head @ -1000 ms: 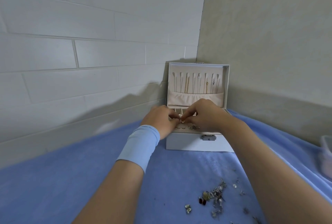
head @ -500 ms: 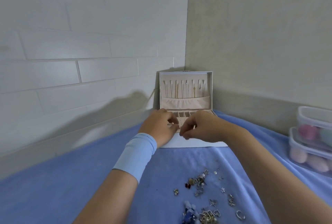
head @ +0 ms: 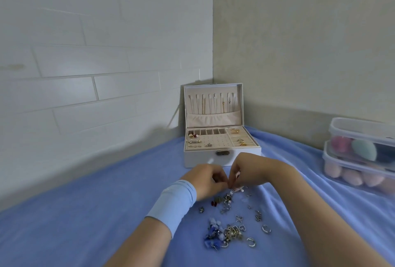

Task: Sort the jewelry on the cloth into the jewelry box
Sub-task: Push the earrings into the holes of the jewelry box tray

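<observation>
The left hand (head: pixel 205 179) and the right hand (head: pixel 248 168) are held with fingers curled and tips close together, just over the far end of the jewelry pile (head: pixel 230 219) near the middle of the cloth (head: pixel 85 213). It cannot be told if a piece is pinched yet. The jewelry box (head: pixel 201 159) stands open at the far edge of the cloth. Only 1 small piece should be pinched at a time, pulled slowly out of the tangle, and lifted straight up so nothing else is dragged along.
</observation>
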